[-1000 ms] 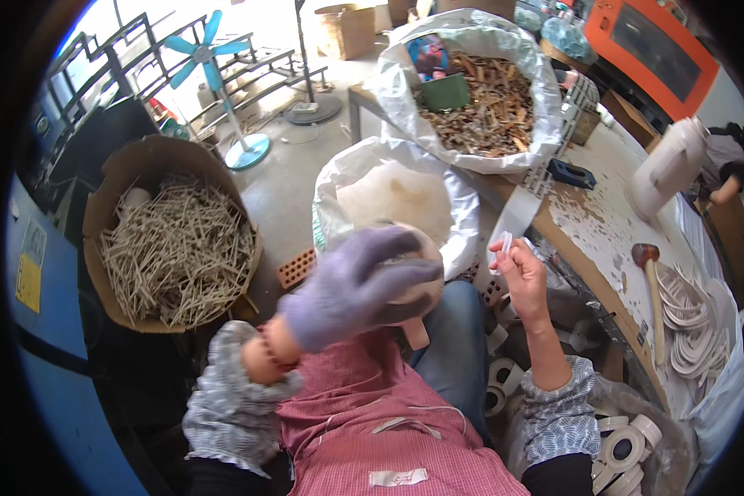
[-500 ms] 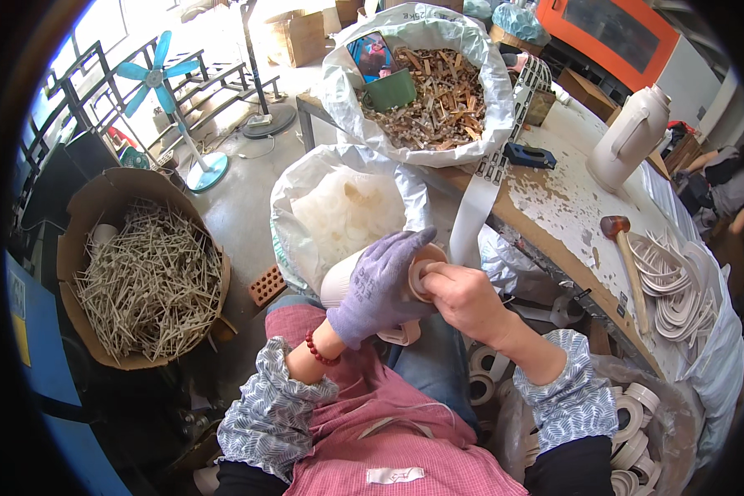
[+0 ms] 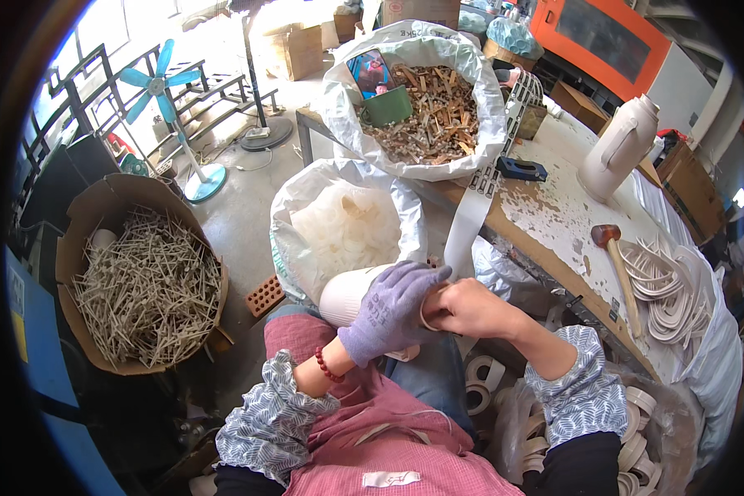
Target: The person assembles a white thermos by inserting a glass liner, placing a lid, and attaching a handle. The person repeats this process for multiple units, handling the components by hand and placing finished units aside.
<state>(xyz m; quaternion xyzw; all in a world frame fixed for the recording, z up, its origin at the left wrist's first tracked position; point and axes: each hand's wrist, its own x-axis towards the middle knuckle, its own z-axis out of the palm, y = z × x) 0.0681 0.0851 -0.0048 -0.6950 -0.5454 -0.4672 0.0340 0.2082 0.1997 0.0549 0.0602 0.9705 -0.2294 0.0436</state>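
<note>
Right now I have my gloved left hand [image 3: 388, 318] wrapped around a cream roll of tape [image 3: 349, 296] over my lap, my bare right hand [image 3: 469, 307] pinching its white strip [image 3: 471, 223] beside the counter [image 3: 554, 207].

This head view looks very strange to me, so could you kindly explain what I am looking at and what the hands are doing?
The picture comes from a wide fisheye camera worn on a person's head, looking down, so straight edges bend near the rim. The forearms coming in from below are that person's own. The left hand, in a purple glove, wraps around a white roll held over the lap. The bare right hand meets it at the roll's end, where a white strip runs up to the table. On the table lie a big white sack of brownish pieces, a white jug, a mallet and a heap of white bands. On the floor are a cardboard box of pale sticks, a second white sack and a blue fan.
</note>
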